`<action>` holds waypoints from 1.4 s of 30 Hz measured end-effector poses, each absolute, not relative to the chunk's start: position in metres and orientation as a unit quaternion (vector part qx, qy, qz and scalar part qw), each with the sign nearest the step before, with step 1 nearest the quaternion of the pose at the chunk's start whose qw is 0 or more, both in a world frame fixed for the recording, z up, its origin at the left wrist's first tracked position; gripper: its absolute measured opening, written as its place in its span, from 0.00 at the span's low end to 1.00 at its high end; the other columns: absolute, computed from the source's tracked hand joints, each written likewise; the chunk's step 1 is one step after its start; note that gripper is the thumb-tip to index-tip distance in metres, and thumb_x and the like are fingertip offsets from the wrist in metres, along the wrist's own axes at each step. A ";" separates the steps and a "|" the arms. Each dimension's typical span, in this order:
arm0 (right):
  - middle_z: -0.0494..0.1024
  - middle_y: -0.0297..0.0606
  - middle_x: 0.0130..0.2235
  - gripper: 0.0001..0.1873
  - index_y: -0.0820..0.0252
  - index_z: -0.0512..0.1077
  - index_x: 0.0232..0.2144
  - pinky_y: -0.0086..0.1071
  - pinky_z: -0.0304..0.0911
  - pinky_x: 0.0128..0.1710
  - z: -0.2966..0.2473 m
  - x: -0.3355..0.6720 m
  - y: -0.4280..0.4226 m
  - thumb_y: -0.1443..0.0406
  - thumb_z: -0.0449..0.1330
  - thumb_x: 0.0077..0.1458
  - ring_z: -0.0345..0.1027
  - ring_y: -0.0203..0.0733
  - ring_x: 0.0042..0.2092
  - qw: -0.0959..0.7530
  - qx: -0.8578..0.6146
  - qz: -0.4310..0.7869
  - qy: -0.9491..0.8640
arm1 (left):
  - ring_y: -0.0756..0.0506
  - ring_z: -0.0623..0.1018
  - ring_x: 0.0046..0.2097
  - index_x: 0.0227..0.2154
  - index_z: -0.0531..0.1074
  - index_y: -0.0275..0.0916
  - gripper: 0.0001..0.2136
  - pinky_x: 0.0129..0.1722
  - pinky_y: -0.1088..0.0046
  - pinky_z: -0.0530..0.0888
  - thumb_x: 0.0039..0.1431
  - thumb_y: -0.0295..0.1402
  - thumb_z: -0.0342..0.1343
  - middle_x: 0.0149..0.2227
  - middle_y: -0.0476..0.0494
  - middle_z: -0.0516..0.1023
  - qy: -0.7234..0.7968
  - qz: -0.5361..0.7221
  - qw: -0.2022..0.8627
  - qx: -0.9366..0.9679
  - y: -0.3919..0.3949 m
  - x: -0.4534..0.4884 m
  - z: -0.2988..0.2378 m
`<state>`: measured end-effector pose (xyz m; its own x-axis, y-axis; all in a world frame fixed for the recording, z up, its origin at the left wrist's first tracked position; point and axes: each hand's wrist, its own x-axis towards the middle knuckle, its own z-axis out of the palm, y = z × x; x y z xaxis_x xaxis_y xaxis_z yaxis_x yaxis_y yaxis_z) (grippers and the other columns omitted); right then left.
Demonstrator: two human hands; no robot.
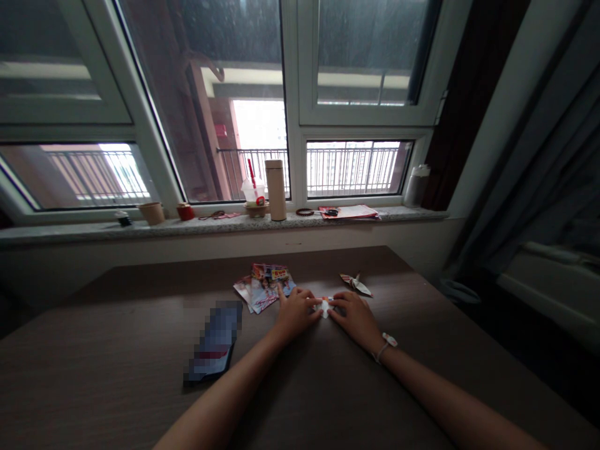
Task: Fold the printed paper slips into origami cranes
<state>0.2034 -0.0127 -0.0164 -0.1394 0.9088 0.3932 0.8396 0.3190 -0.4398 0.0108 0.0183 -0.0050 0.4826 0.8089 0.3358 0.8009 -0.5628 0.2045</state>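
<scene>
Both hands meet over the table around a small piece of folded paper [325, 307], white with a bit of orange. My left hand [299, 310] pinches its left side between thumb and fingers. On the other side, my right hand [355, 315] grips the paper's right edge in the same way, a pale band around that wrist. The fingers cover part of the paper. Just beyond my right hand lies a folded paper crane [357, 284] with a printed pattern. Colourful printed paper sheets [267, 286] lie fanned out beside my left hand.
A phone-like dark object [215, 342], blurred by pixelation, lies left of my left forearm on the brown table [117, 356]. The windowsill [210, 226] behind bears a beige flask [275, 190], a plastic cup with a red straw [254, 191], scissors [330, 212] and a paper cup [152, 214].
</scene>
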 end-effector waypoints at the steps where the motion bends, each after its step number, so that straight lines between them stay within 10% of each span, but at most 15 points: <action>1: 0.76 0.40 0.48 0.13 0.54 0.78 0.42 0.40 0.58 0.55 -0.016 0.203 -0.013 0.59 0.58 0.58 0.66 0.46 0.52 0.306 -0.579 0.057 -0.753 | 0.41 0.70 0.51 0.44 0.78 0.54 0.10 0.62 0.35 0.34 0.60 0.41 0.58 0.43 0.50 0.78 0.468 0.204 0.011 0.860 0.018 0.011 -0.005; 42: 0.76 0.39 0.48 0.13 0.53 0.79 0.41 0.40 0.59 0.55 -0.020 0.204 -0.011 0.58 0.59 0.57 0.67 0.45 0.52 0.311 -0.583 0.062 -0.748 | 0.41 0.64 0.62 0.49 0.74 0.55 0.13 0.66 0.47 0.46 0.65 0.40 0.50 0.54 0.53 0.76 0.401 0.165 0.034 0.900 0.027 0.006 -0.010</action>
<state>0.2041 -0.0109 -0.0195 -0.1264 0.9106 0.3935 0.8337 0.3124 -0.4553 0.0056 0.0272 -0.0104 0.6235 0.7338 0.2696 0.7114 -0.6756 0.1936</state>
